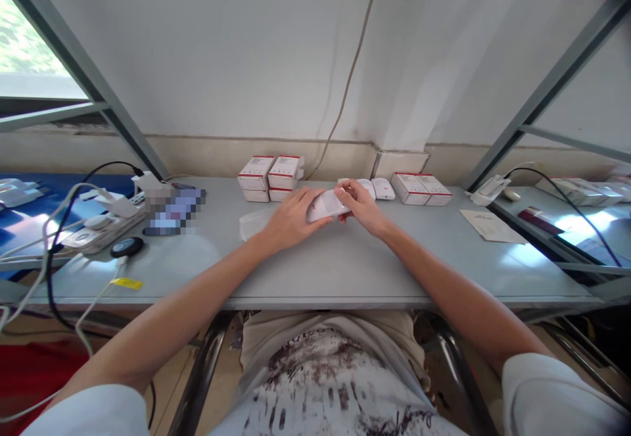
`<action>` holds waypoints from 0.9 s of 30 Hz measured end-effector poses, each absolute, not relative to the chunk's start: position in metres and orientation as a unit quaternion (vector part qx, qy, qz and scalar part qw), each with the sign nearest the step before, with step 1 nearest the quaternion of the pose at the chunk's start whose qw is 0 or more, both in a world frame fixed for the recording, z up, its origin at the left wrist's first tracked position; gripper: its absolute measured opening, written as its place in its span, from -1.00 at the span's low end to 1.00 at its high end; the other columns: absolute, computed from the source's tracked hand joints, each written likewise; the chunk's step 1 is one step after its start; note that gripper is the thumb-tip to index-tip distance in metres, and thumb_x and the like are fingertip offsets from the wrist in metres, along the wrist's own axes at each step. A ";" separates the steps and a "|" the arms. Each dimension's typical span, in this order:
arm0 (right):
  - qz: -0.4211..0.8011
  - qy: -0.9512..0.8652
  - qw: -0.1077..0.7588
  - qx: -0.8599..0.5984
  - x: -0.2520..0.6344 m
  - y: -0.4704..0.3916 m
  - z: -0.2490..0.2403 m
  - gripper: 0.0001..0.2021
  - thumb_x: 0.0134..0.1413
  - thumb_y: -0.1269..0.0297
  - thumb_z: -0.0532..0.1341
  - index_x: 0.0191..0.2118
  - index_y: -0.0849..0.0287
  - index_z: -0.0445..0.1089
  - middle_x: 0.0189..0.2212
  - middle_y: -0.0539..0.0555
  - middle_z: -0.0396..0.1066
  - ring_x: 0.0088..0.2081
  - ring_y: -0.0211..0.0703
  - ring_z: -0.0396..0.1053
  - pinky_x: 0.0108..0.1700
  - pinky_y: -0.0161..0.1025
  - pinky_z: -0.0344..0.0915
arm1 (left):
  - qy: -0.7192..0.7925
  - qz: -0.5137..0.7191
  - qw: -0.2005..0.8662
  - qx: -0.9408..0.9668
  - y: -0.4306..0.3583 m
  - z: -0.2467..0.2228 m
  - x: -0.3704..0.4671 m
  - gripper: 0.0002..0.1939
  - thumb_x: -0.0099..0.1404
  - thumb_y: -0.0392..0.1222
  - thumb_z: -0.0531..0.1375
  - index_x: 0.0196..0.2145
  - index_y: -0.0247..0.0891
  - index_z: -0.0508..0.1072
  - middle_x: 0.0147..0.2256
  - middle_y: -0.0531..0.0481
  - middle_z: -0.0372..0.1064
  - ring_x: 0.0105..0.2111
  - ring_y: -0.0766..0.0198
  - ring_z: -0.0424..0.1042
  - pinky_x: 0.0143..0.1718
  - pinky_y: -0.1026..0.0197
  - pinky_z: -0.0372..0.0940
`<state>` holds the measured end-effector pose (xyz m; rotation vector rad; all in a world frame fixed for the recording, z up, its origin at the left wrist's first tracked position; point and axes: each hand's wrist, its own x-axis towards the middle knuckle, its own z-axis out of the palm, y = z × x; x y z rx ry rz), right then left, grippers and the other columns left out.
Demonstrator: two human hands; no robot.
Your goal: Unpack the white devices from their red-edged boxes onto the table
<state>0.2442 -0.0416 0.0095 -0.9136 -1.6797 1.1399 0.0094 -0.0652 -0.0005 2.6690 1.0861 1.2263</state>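
Note:
A white palm-sized device (323, 206) with rounded corners and a small red mark is held between both hands above the grey table. My left hand (294, 216) wraps round its left end, thumb along the near edge. At its right end my right hand (361, 204) pinches with thumb and fingers. What looks like a see-through film or sleeve covers part of the device, though I cannot make it out for certain. Just behind my right hand lies a similar white device (383, 189), with another partly hidden beside it. A crumpled clear plastic bag (251, 224) lies left of my left hand.
Stacked white-and-red boxes (256, 174) stand at the back, with more boxes (422, 189) to the right. On the left are a blurred-out phone (176, 212), a black round puck (127, 246) and a power strip (106, 225) with cables. A paper sheet (491, 225) lies right.

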 end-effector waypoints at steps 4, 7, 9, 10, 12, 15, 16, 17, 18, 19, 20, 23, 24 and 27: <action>0.391 -0.696 0.480 -0.365 0.247 -0.042 0.011 -0.42 0.27 -0.44 0.23 0.00 -0.02 0.27 -0.07 0.04 0.40 -0.37 -0.23 0.41 -0.38 -0.18 0.44 | 0.388 0.438 0.177 0.791 -0.069 0.005 0.017 -0.41 0.49 0.25 0.31 0.26 -0.19 0.46 0.08 -0.17 0.57 -0.02 0.03 0.56 -0.02 0.01 0.45; 0.335 -0.710 0.508 -0.355 0.249 -0.042 0.012 -0.44 0.30 -0.43 0.22 0.00 -0.02 0.27 -0.04 0.06 0.38 -0.32 -0.22 0.39 -0.35 -0.19 0.43 | 0.389 0.442 0.324 0.741 -0.069 0.008 0.022 -0.42 0.51 0.34 0.24 0.07 -0.26 0.58 -0.09 -0.14 0.61 -0.17 0.11 0.55 -0.19 0.10 0.43; 0.310 -0.716 0.514 -0.357 0.249 -0.043 0.012 -0.44 0.30 -0.42 0.23 -0.01 -0.01 0.29 -0.06 0.07 0.39 -0.26 -0.17 0.40 -0.30 -0.18 0.45 | 0.374 0.440 0.419 0.700 -0.069 0.009 0.023 -0.42 0.50 0.36 0.24 -0.03 -0.28 0.61 -0.15 -0.15 0.61 -0.22 0.12 0.55 -0.25 0.12 0.42; 0.300 -0.719 0.515 -0.359 0.248 -0.043 0.012 -0.45 0.31 -0.42 0.23 -0.01 -0.01 0.30 -0.06 0.08 0.39 -0.23 -0.14 0.40 -0.28 -0.18 0.46 | 0.362 0.439 0.470 0.675 -0.069 0.010 0.023 -0.42 0.49 0.35 0.26 -0.04 -0.28 0.62 -0.15 -0.17 0.61 -0.22 0.10 0.56 -0.26 0.12 0.42; 0.277 -0.727 0.519 -0.355 0.248 -0.042 0.012 -0.45 0.33 -0.41 0.22 0.00 0.00 0.34 -0.05 0.10 0.41 -0.17 -0.11 0.42 -0.20 -0.16 0.48 | 0.341 0.433 0.566 0.613 -0.068 0.012 0.022 -0.41 0.47 0.35 0.28 0.01 -0.28 0.64 -0.09 -0.22 0.64 -0.18 0.06 0.58 -0.24 0.12 0.45; 0.219 -0.754 0.526 -0.328 0.249 -0.041 0.014 -0.50 0.38 -0.35 0.22 0.00 0.02 0.44 -0.03 0.13 0.43 -0.13 -0.10 0.41 -0.09 -0.13 0.46 | 0.337 0.403 0.675 0.517 -0.070 0.014 0.021 -0.35 0.49 0.40 0.23 0.07 -0.27 0.63 -0.04 -0.24 0.64 -0.18 0.09 0.60 -0.21 0.15 0.45; 0.202 -0.764 0.524 -0.318 0.249 -0.041 0.014 -0.51 0.40 -0.33 0.22 0.00 0.02 0.48 -0.05 0.13 0.43 -0.12 -0.10 0.40 -0.08 -0.12 0.46 | 0.339 0.394 0.698 0.493 -0.071 0.015 0.021 -0.33 0.50 0.42 0.20 0.07 -0.27 0.63 -0.05 -0.24 0.64 -0.21 0.12 0.60 -0.22 0.17 0.45; 0.190 -0.773 0.520 -0.310 0.249 -0.040 0.015 -0.52 0.41 -0.31 0.23 -0.01 0.02 0.52 -0.07 0.13 0.43 -0.13 -0.09 0.39 -0.07 -0.12 0.45 | 0.337 0.388 0.714 0.475 -0.072 0.016 0.022 -0.32 0.51 0.42 0.18 0.07 -0.28 0.63 -0.07 -0.23 0.64 -0.25 0.14 0.59 -0.24 0.18 0.44; 0.183 -0.780 0.516 -0.303 0.249 -0.040 0.015 -0.53 0.41 -0.30 0.24 -0.01 0.02 0.54 -0.10 0.12 0.43 -0.13 -0.08 0.39 -0.08 -0.12 0.44 | 0.331 0.384 0.727 0.463 -0.073 0.017 0.022 -0.32 0.52 0.42 0.17 0.07 -0.29 0.63 -0.09 -0.23 0.64 -0.29 0.16 0.58 -0.25 0.19 0.43; 0.181 -0.786 0.512 -0.297 0.249 -0.040 0.016 -0.54 0.41 -0.28 0.24 -0.02 0.02 0.56 -0.13 0.12 0.42 -0.13 -0.08 0.39 -0.08 -0.11 0.43 | 0.324 0.383 0.736 0.455 -0.073 0.018 0.022 -0.33 0.53 0.40 0.16 0.08 -0.30 0.62 -0.10 -0.23 0.64 -0.31 0.17 0.58 -0.27 0.19 0.42; 0.181 -0.790 0.507 -0.292 0.249 -0.040 0.016 -0.55 0.42 -0.27 0.25 -0.03 0.02 0.57 -0.15 0.11 0.42 -0.13 -0.07 0.39 -0.08 -0.11 0.42 | 0.316 0.382 0.742 0.451 -0.074 0.019 0.022 -0.34 0.55 0.38 0.15 0.08 -0.31 0.62 -0.12 -0.23 0.64 -0.33 0.18 0.57 -0.27 0.19 0.42; 0.185 -0.803 0.493 -0.281 0.247 -0.042 0.016 -0.58 0.41 -0.25 0.27 -0.10 0.03 0.57 -0.21 0.08 0.44 -0.16 -0.08 0.38 -0.08 -0.10 0.38 | 0.290 0.377 0.755 0.451 -0.075 0.022 0.022 -0.38 0.59 0.32 0.13 0.09 -0.33 0.60 -0.15 -0.21 0.62 -0.35 0.20 0.56 -0.28 0.19 0.43; 0.184 -0.806 0.489 -0.279 0.246 -0.042 0.016 -0.57 0.40 -0.26 0.28 -0.13 0.03 0.57 -0.24 0.07 0.44 -0.17 -0.08 0.36 -0.09 -0.11 0.36 | 0.281 0.375 0.759 0.451 -0.076 0.023 0.022 -0.39 0.60 0.31 0.12 0.08 -0.33 0.59 -0.17 -0.20 0.62 -0.36 0.20 0.56 -0.28 0.19 0.43; 0.178 -0.810 0.483 -0.282 0.244 -0.045 0.017 -0.55 0.34 -0.29 0.32 -0.20 0.05 0.55 -0.31 0.05 0.41 -0.22 -0.08 0.32 -0.13 -0.11 0.32 | 0.265 0.375 0.769 0.444 -0.076 0.024 0.023 -0.42 0.61 0.27 0.12 0.06 -0.34 0.58 -0.20 -0.18 0.59 -0.37 0.20 0.55 -0.31 0.19 0.42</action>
